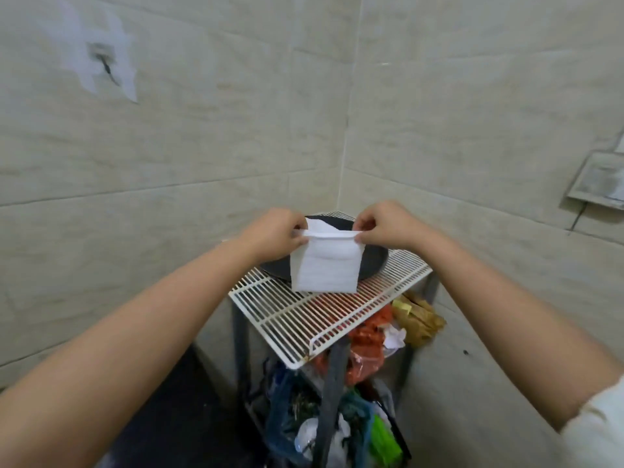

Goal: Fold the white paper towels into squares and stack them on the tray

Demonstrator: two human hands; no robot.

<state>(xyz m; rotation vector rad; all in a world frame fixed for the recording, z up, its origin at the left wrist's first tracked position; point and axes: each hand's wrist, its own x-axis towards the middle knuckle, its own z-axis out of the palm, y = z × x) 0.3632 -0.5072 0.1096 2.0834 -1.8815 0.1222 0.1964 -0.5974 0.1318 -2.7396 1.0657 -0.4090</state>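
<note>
Left hand [275, 233]: forearm extended forward from lower left, hand raised above the rack; fingers curled, thumb and fingertips pinching the upper left corner of the paper towel [324, 265].

Right hand [385, 228]: forearm extended from lower right, a white sleeve [601, 423] at the upper arm; fingers curled, pinching the upper right corner of the same towel. Both hands level with each other, the towel's top edge stretched between them.

Paper towel: white, one piece, held in the air in front of the tray. Hangs as a roughly square panel with faint horizontal ribbing; top edge doubled over in a fold, a loose flap rising behind it near the left hand. Lower edge hangs free, overlapping the view of the tray's near rim and the rack.

Tray [374, 265]: dark, round, shallow; rests on the far part of the rack, directly behind the towel. Contents hidden by the towel and hands.

Rack [304, 319]: white wire grid on a grey metal frame, set in a corner of beige tiled walls [169, 146].

Beneath the rack: coloured plastic bags [364, 349] and crumpled wrappers, red, blue, green and brown.
</note>
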